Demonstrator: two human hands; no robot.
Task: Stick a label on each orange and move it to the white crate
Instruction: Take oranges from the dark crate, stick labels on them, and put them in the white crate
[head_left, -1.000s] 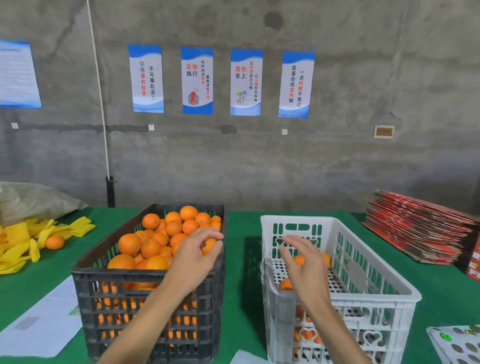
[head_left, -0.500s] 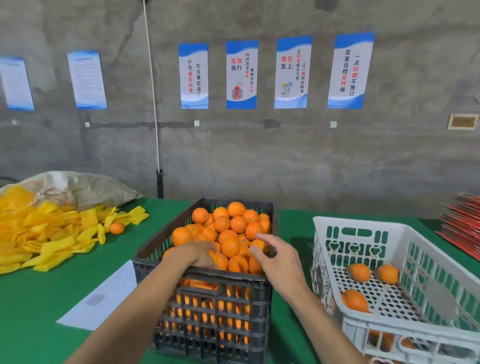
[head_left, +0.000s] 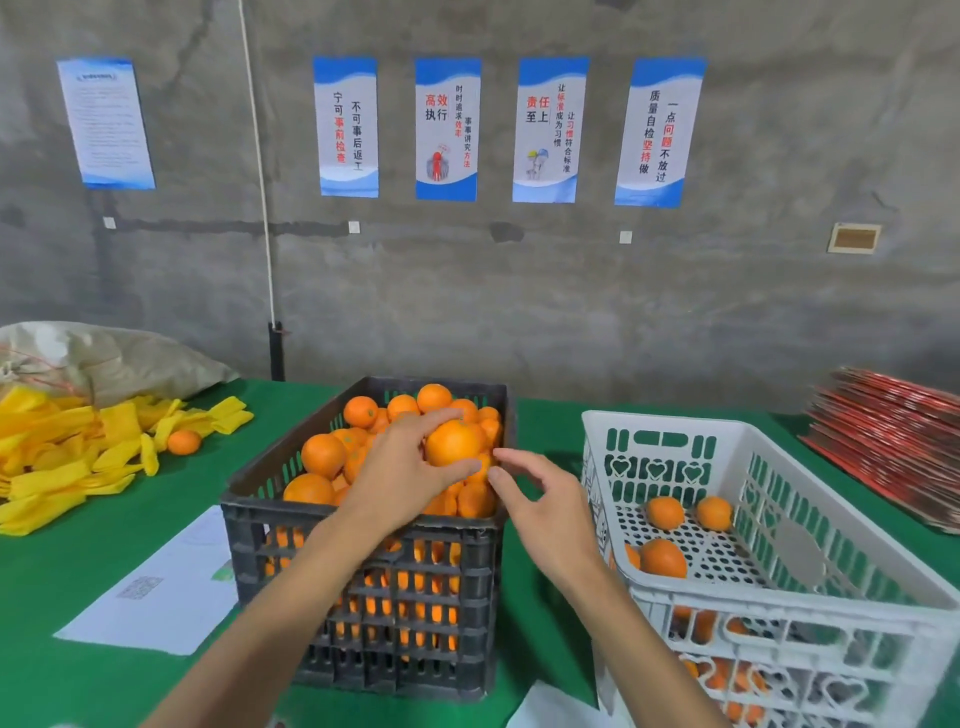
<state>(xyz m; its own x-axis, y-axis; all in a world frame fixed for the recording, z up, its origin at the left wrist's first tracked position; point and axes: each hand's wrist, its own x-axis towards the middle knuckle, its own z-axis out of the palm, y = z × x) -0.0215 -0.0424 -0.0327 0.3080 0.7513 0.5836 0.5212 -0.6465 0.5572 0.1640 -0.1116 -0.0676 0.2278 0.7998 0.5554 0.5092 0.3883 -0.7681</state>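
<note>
Few oranges (head_left: 663, 558) in white crate (head_left: 779, 597); black crate (head_left: 363, 597) beside it nearly full. Left hand (head_left: 400, 473) fingers gripping orange (head_left: 453, 441), right hand (head_left: 545, 499) fingers spread.

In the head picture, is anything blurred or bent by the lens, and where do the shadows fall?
Head view: sharp at the held orange and the left hand; the right hand is slightly soft; the posters lean outward from wide-angle distortion; light is flat, with a soft shadow between the black crate and white crate.
</note>
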